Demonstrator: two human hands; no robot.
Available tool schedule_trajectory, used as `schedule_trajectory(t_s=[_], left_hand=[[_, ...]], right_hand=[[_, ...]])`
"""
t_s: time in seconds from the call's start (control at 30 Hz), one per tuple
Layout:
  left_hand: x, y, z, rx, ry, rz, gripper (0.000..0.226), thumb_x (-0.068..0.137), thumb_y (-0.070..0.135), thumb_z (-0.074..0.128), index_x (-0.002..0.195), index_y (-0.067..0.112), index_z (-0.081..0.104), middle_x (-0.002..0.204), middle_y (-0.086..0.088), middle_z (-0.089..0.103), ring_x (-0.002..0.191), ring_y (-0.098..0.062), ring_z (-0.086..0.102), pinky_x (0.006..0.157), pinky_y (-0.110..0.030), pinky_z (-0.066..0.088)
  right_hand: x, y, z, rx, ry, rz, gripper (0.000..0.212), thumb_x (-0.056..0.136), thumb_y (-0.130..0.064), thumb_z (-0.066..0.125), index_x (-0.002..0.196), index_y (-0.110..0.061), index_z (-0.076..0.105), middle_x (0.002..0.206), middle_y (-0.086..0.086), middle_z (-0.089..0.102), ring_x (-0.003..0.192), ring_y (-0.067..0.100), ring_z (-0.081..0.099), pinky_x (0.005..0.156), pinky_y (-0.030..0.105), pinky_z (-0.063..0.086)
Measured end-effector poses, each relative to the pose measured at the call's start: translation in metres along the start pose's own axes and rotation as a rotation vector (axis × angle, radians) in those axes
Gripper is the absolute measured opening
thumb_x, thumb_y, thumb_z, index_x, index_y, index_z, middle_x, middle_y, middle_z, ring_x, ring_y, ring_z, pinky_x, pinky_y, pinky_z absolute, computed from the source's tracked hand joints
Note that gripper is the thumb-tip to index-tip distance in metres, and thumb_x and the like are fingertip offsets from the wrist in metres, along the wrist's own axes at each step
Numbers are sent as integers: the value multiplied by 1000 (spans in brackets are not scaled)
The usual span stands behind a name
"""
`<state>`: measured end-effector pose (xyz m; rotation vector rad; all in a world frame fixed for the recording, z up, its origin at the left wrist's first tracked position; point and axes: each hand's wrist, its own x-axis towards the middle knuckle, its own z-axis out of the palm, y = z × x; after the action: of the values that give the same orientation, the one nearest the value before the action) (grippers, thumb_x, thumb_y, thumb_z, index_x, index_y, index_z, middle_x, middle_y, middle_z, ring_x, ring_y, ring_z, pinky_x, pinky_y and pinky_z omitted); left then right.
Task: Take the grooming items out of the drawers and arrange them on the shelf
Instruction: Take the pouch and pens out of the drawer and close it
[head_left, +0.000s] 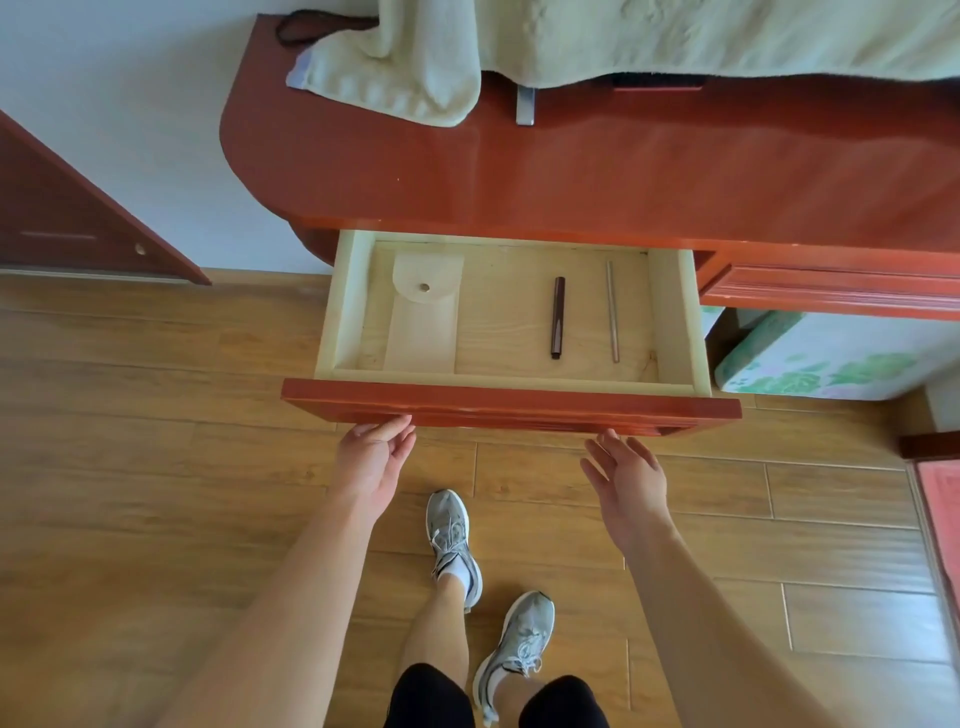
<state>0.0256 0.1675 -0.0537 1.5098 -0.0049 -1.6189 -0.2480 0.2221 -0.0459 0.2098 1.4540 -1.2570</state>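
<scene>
A person's left hand (371, 460) and right hand (628, 470), both loosely open and holding nothing, hover at the red front of an open drawer (511, 408). Inside lie a snap-flap pouch (423, 322), a dark brown tube (557, 317) and a slim pencil (612, 312).

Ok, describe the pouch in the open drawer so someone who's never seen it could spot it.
Find the red-brown dresser top and the pale wooden drawer pulled open beneath it. At its left end lies a flat cream pouch. Unlike the dark stick and the thin pale stick to its right, it is wide, with a rounded flap and one round snap.
</scene>
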Motion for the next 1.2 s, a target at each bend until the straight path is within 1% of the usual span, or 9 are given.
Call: schedule_trajectory(t_s=[0.27,0.43,0.5,0.6,0.67,0.8,0.97,1.07,1.2], left_hand=[[-3,1,2,3,9,-21,11,85,-9,67,83,1,65,84,-10,70,93,-23,67,104,-39,49],[-9,13,7,25,48,-67,8,92,-6,61,98,-2,63,104,-15,66,109,-28,64,107,-42,46],[-21,21,7,144,32,-80,16,93,-1,62,109,-2,62,117,-16,63,111,-27,63,106,-42,47],[-50,39,3,564,20,-45,52,92,15,68,138,3,46,127,-12,60,108,-23,63,95,-38,52],[-74,55,7,880,39,34,58,94,26,66,144,8,43,124,-8,61,105,-20,63,91,-36,54],[-111,86,26,1475,44,384,45,98,38,55,135,12,54,116,-1,67,99,-16,64,86,-33,53],[-123,113,62,1582,30,687,50,97,39,56,142,20,46,138,0,58,122,-19,58,97,-36,52],[-116,123,84,1646,-12,831,59,98,40,55,149,18,37,152,0,43,139,-20,43,109,-38,41],[-93,134,103,1826,-84,984,58,99,38,51,148,13,35,152,-4,41,141,-21,39,113,-35,36]], right_hand=[[6,-4,1,-71,36,11,49,96,-9,57,141,-1,40,127,12,59,110,23,63,83,35,53],[-2,-12,5,-124,41,32,32,98,-10,54,129,-3,51,114,10,62,112,27,62,88,39,50],[-11,-20,4,-181,28,27,32,97,-13,57,128,-8,52,113,7,63,109,25,62,88,39,51],[-32,-34,1,-410,27,-18,42,91,-22,66,127,-14,48,109,1,64,104,22,64,88,38,53],[-50,-45,1,-654,37,-101,51,88,-30,69,132,-16,46,106,-3,65,98,17,64,89,40,53],[-80,-72,8,-1087,12,-312,46,90,-36,64,129,-13,52,107,-6,62,83,7,57,62,24,44],[-100,-98,24,-1311,1,-413,47,91,-36,62,133,-17,51,112,-5,63,81,7,59,61,24,49],[-105,-115,49,-1422,-13,-543,50,91,-36,60,136,-19,48,122,-4,60,94,11,57,78,30,51],[-88,-141,93,-1683,-51,-787,46,94,-36,53,135,-18,43,129,1,51,110,20,49,83,31,44]])
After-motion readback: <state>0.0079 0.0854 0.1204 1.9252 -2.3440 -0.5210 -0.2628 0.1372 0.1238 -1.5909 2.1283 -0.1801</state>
